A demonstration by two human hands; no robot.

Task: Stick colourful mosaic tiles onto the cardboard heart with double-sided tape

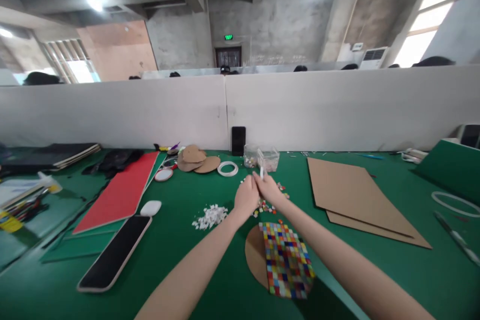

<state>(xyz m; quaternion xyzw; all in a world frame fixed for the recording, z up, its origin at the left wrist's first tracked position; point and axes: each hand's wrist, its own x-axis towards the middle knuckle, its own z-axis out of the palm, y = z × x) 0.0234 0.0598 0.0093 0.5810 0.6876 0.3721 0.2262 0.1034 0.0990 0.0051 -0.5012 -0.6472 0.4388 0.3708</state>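
My left hand (246, 196) and my right hand (268, 188) meet above the green table, fingers closed and pressed together. A small white stick-like piece (261, 172) rises from my right hand's fingers; its lower part is hidden. What my left fingers pinch cannot be made out. Nearer to me lies a round cardboard disc (255, 255), its right part covered by a sheet of colourful mosaic tiles (287, 260). Loose coloured tiles (265, 207) are scattered just under and beyond my hands. A heap of white tiles (210, 217) sits to the left.
Two clear containers (268, 159) and an upright black phone (238, 141) stand by the white partition (168, 110). Cardboard sheets (352, 195) lie right; a red board (120, 192) and a long black-topped object (116, 255) lie left. Cardboard discs (193, 157) and a white ring (227, 169) are behind.
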